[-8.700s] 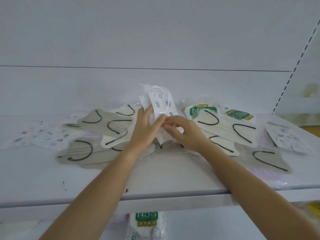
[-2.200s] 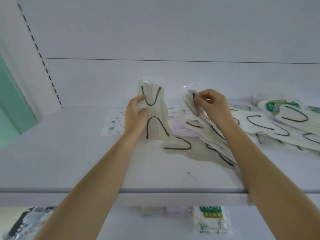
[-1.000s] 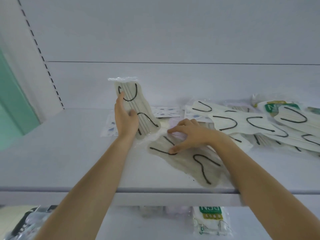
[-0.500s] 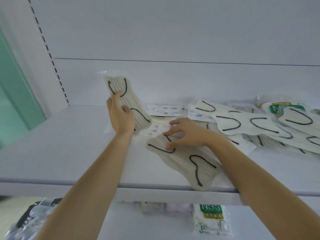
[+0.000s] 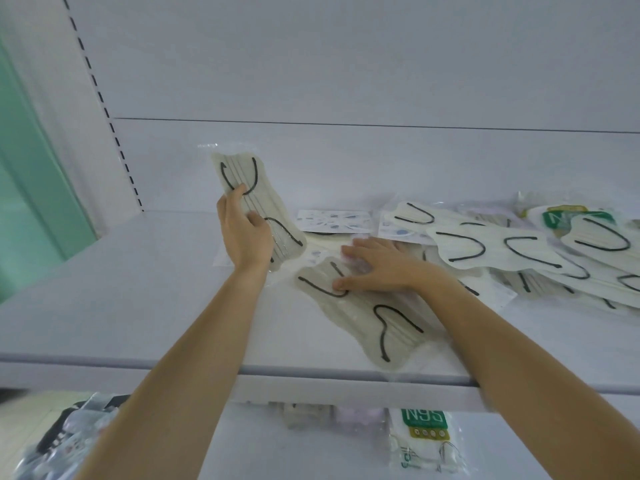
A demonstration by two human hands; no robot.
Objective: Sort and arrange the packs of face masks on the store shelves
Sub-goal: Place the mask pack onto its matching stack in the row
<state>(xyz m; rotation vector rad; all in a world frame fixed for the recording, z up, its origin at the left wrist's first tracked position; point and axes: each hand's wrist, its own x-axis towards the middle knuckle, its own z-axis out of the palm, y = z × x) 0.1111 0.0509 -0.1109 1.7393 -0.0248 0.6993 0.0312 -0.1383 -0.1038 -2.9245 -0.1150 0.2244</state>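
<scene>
Keeps upright grey pack (image 5: 254,188) in left hand (image 5: 244,233), fingers curled round its edge, and now lays right hand (image 5: 377,268) flat, fingers spread, on flat grey pack (image 5: 360,320) near shelf (image 5: 138,306) front, probably dragging it off white pile (image 5: 502,251) to stack both.

You're in a shop. Your left hand (image 5: 246,237) reaches over a white display shelf (image 5: 138,299), with a slotted upright (image 5: 104,109) up to its left. Sealed mask packs (image 5: 491,251) pile up right of your right hand (image 5: 377,271), and a labelled N95 pack (image 5: 424,441) hangs below it.
</scene>
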